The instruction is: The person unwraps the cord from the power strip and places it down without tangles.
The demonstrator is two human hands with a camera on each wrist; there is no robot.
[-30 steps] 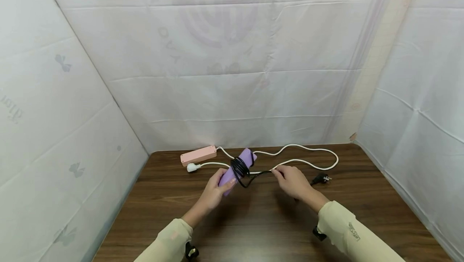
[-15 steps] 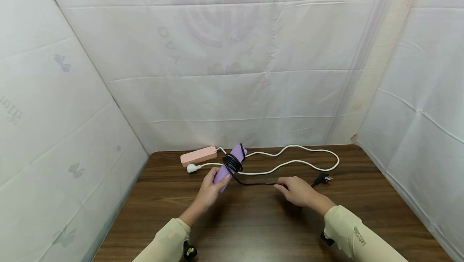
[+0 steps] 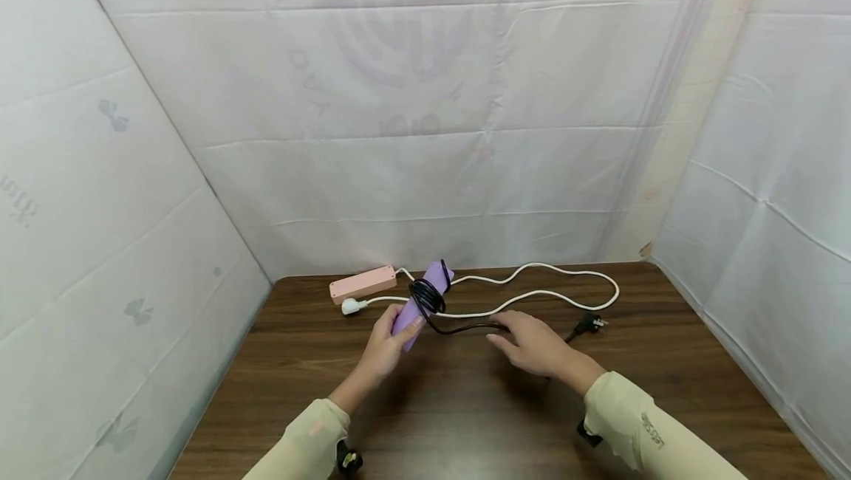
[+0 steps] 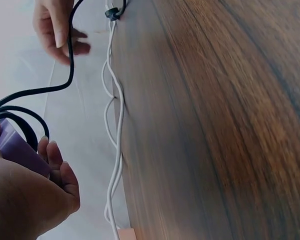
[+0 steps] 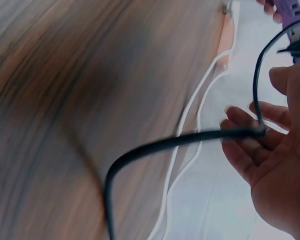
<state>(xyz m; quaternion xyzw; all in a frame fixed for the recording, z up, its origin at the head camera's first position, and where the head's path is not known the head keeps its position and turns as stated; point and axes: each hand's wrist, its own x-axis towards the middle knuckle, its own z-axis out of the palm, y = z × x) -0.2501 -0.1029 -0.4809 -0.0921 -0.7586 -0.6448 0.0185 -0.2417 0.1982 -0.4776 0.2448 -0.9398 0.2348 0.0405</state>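
Toward the table's (image 3: 439,413) back edge, my left hand (image 3: 382,347) is gripping the purple power strip (image 3: 407,315) — probably steadying its cord (image 3: 428,297). My right hand (image 3: 533,343) is hovering apart, fingers loose.

The purple power strip (image 3: 408,314) looks smooth plastic, the black cord (image 3: 427,296) around it rubbery; below it, the table (image 3: 425,421) shows wood grain and soft gloss; behind it, creased matt sheeting (image 3: 372,177).
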